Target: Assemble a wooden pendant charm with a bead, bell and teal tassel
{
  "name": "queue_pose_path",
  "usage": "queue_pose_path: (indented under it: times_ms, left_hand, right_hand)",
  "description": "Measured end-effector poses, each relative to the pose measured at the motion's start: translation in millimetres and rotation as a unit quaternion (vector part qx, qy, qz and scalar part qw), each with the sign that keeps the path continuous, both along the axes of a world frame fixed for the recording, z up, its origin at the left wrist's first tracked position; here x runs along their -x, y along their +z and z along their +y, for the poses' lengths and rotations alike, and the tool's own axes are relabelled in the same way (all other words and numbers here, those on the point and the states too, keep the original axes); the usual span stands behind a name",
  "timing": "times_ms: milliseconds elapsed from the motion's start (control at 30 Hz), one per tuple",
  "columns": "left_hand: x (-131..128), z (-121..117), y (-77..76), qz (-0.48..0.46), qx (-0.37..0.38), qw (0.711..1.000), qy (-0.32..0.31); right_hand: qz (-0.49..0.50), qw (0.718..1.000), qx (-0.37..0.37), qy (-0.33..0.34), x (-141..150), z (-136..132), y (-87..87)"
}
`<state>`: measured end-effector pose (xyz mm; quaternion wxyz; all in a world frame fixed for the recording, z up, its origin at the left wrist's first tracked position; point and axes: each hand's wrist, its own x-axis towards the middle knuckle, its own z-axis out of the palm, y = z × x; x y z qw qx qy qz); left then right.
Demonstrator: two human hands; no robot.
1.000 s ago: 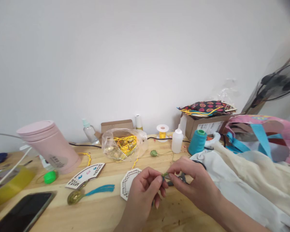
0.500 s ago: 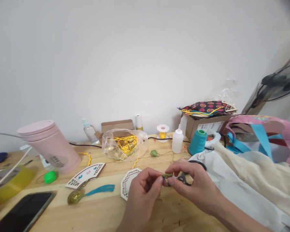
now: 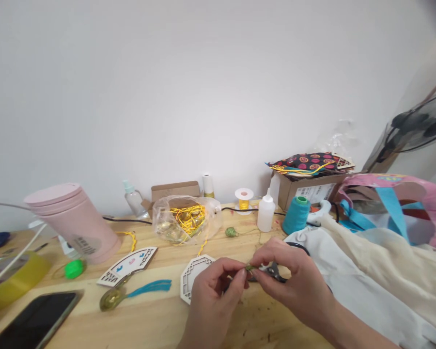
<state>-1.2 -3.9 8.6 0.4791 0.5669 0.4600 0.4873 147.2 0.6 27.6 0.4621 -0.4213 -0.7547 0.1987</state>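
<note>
My left hand (image 3: 212, 295) and my right hand (image 3: 290, 281) meet above the wooden table (image 3: 145, 320), fingertips pinched together on a small green knotted cord (image 3: 249, 267). A thin green thread runs from it back to a small green thread ball (image 3: 231, 232). Black-handled scissors (image 3: 276, 272) lie just under my right fingers. A white octagonal lattice piece (image 3: 194, 276) lies beside my left hand.
A pink tumbler (image 3: 72, 223) lies tilted at the left, near a green cap (image 3: 74, 268), a phone (image 3: 32, 322) and a teal tassel (image 3: 145, 289). A plastic bag of yellow cord (image 3: 185, 220), glue bottle (image 3: 266, 212), teal thread cone (image 3: 296, 213) and cardboard box (image 3: 312, 186) stand behind. Cloth (image 3: 378, 281) covers the right.
Both hands have stayed pinched on the green cord, with the fingers shifting slightly as they work it. The view tipped a little; nothing else on the table has moved.
</note>
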Motion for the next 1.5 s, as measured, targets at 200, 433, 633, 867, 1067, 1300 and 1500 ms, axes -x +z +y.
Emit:
queue_pose_path:
  times_ms: [200, 433, 633, 867, 1067, 1300, 1500]
  left_hand:
    - [0, 0, 0.1, -0.009, -0.011, 1.000, -0.003]
    - [2, 1, -3.6, 0.001, -0.034, 0.999, -0.022]
    - [3, 0, -0.8, 0.057, -0.064, 0.996, -0.008]
    - [2, -4, 4.0, 0.085, -0.079, 0.993, 0.021]
    - [1, -5, 6.2, 0.029, -0.048, 0.998, 0.015]
    - [0, -2, 6.1, -0.111, 0.065, 0.991, -0.047]
    - [1, 5, 4.6, -0.075, 0.081, 0.992, -0.067]
  right_hand:
    - [0.006, 1.000, -0.003, -0.002, 0, 0, -0.6]
    - [0.023, 1.000, 0.002, -0.014, 1, -2, 1.4]
    - [0.020, 1.000, 0.014, -0.019, 0, -2, 0.6]
    - [0.019, 0.999, 0.016, -0.040, 2, -3, -1.2]
    - [0.018, 0.998, 0.022, -0.048, 2, -4, -0.3]
    - [0.013, 0.999, 0.006, -0.036, 1, -2, 1.2]
    - [-0.008, 1.000, -0.018, -0.006, -1, -1, 2.0]
